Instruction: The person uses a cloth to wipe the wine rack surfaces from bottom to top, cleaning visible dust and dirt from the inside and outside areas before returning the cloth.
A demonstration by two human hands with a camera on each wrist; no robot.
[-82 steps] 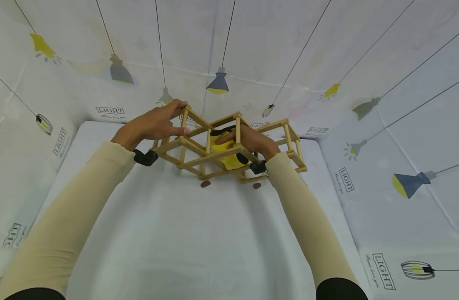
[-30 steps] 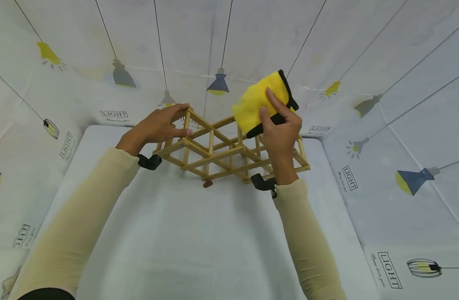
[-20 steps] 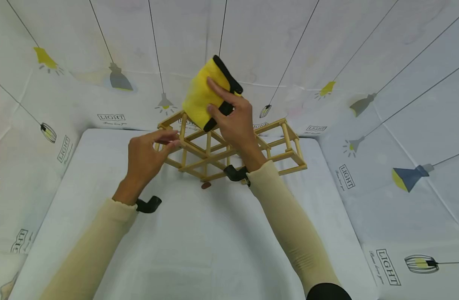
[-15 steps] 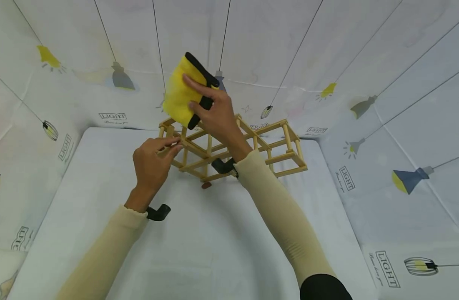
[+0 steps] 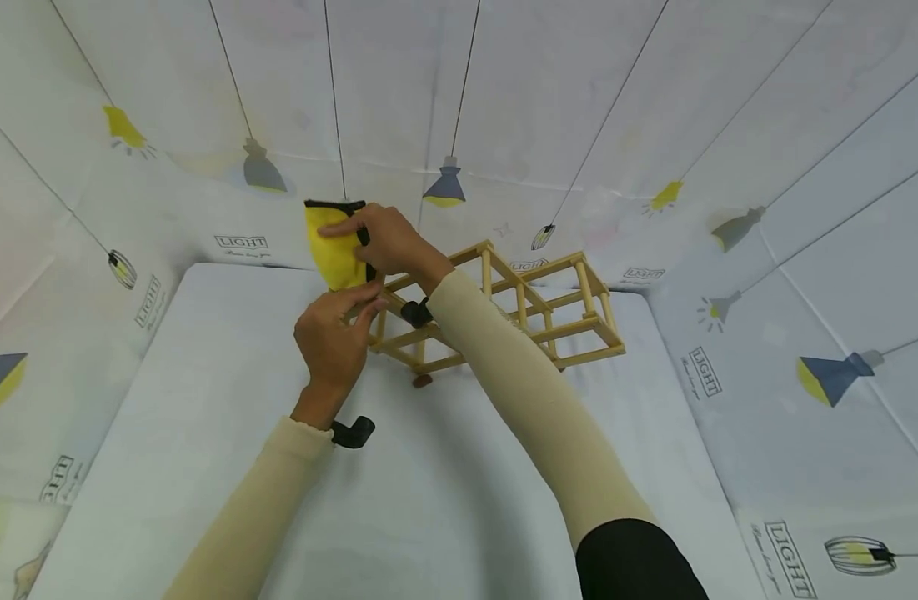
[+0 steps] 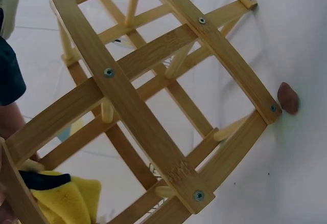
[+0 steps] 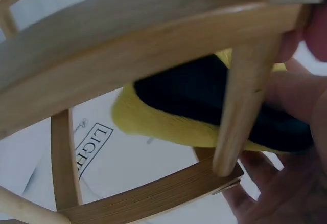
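A light wooden lattice rack (image 6: 150, 132) with screwed slats and round posts stands toward the back of the white surface. My right hand (image 5: 398, 242) holds a folded yellow cloth (image 5: 327, 250) with black edging, its index finger stretched across it. The cloth is at the rack's left end, and in the right wrist view its black edging (image 7: 179, 88) shows behind a post (image 7: 248, 101). Just below, my left hand (image 5: 331, 333) pinches the rack's left end between thumb and fingers. The two hands and the cloth hide most of that end.
Small reddish-brown pieces lie by the rack's front base, one (image 5: 423, 381) near its left part. The white table (image 5: 398, 500) spreads out toward me. A white backdrop (image 5: 549, 108) printed with hanging lamps surrounds its back and sides.
My right hand took the cloth out of the rack's middle, raised it, then carried it left and down to the left end. My left hand changed its hold there, coming lower and nearer.
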